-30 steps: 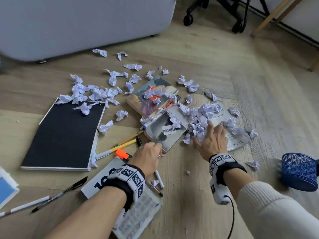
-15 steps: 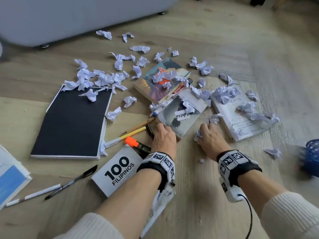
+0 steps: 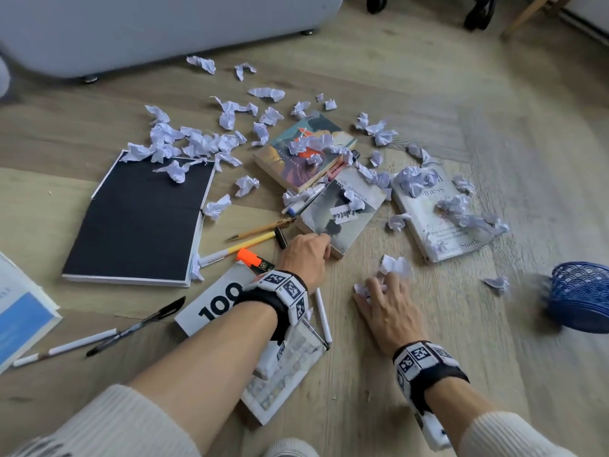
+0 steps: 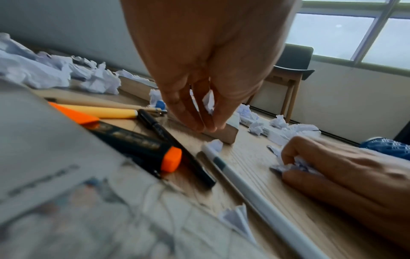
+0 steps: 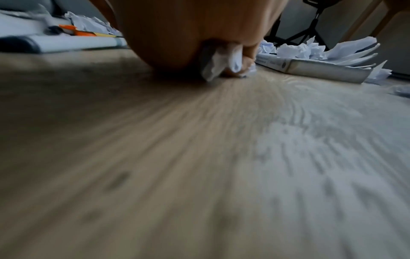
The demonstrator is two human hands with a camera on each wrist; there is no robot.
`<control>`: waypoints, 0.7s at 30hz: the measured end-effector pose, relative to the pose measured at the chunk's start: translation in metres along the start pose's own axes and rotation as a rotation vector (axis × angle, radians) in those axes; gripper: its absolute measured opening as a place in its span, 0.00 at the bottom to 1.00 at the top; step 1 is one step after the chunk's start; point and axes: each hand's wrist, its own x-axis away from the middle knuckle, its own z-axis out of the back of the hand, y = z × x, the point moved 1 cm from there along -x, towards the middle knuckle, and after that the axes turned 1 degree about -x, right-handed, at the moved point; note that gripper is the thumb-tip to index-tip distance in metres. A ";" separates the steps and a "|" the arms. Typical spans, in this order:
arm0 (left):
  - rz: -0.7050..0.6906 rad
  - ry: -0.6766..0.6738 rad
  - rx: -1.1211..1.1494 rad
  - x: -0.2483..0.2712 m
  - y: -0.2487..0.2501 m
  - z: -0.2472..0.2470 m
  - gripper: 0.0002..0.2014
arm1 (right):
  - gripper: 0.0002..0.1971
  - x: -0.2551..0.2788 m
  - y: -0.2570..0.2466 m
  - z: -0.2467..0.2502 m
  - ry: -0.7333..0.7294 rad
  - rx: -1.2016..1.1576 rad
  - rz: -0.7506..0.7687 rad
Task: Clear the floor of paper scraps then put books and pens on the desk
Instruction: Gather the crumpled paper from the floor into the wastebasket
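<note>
Many crumpled white paper scraps (image 3: 197,143) litter the wooden floor and the books. My right hand (image 3: 382,285) lies low on the floor, fingers curled round a bunch of scraps (image 3: 395,265); the left wrist view shows that grip on the scraps (image 4: 295,164). My left hand (image 3: 323,242) touches the near corner of a grey book (image 3: 342,209), fingers drawn together with a small scrap (image 4: 208,101) between them. A colourful book (image 3: 303,150), a white book (image 3: 438,209), a black notebook (image 3: 138,219) and a "100" book (image 3: 214,305) lie around. Pens include a yellow pen (image 3: 240,247) and an orange highlighter (image 3: 255,260).
A blue mesh basket (image 3: 580,298) lies at the right. A grey sofa (image 3: 131,28) bounds the far side, and chair wheels (image 3: 478,14) and a wooden leg (image 3: 527,11) stand at the back right. A black pen (image 3: 135,324) and a blue book (image 3: 19,318) lie at the left.
My right hand has drawn back from the white book toward me, dragging scraps along and closing on them. My left hand stays by the grey book's corner.
</note>
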 end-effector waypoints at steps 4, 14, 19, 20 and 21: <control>0.085 0.007 0.038 0.004 -0.013 0.019 0.11 | 0.10 -0.013 0.010 0.000 -0.008 -0.054 0.043; -0.085 -0.342 -0.391 0.042 -0.006 0.001 0.19 | 0.06 -0.026 0.028 0.023 0.322 -0.508 -0.366; -0.115 -0.302 -0.428 0.044 -0.002 -0.006 0.06 | 0.19 -0.044 0.042 0.027 0.183 -0.419 -0.465; -0.122 -0.308 -0.431 0.043 -0.002 -0.007 0.05 | 0.20 -0.045 0.040 0.025 0.085 -0.300 -0.397; -0.128 -0.320 -0.428 0.043 -0.002 -0.007 0.06 | 0.19 -0.045 0.036 0.023 -0.002 -0.156 -0.286</control>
